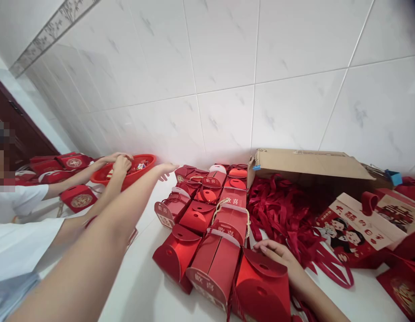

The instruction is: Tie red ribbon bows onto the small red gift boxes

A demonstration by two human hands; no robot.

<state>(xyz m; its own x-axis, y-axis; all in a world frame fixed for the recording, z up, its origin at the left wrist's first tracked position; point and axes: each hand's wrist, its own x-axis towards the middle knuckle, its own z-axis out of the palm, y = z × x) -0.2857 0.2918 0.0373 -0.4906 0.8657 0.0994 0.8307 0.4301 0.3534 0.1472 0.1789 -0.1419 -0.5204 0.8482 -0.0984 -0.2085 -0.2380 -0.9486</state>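
My left hand (166,171) reaches far forward with its fingers stretched apart, just left of the back rows of small red gift boxes (198,250). Nothing shows in it. At the front right, my right hand (274,251) lies along the back edge of a red gift box (263,286), fingers extended and partly over its top flap. Its thumb side is the clearest part; the underside is hidden. The boxes stand packed in rows, some with rounded flaps, some with gold or red cord handles.
Against the tiled wall, an open cardboard box (314,163) holds a heap of dark red ribbons (281,210). Printed red gift bags (351,232) lie at right. On the left, another person's hands (121,163) are in a red basin (140,172) of small packets; more red boxes (79,198) are nearby.
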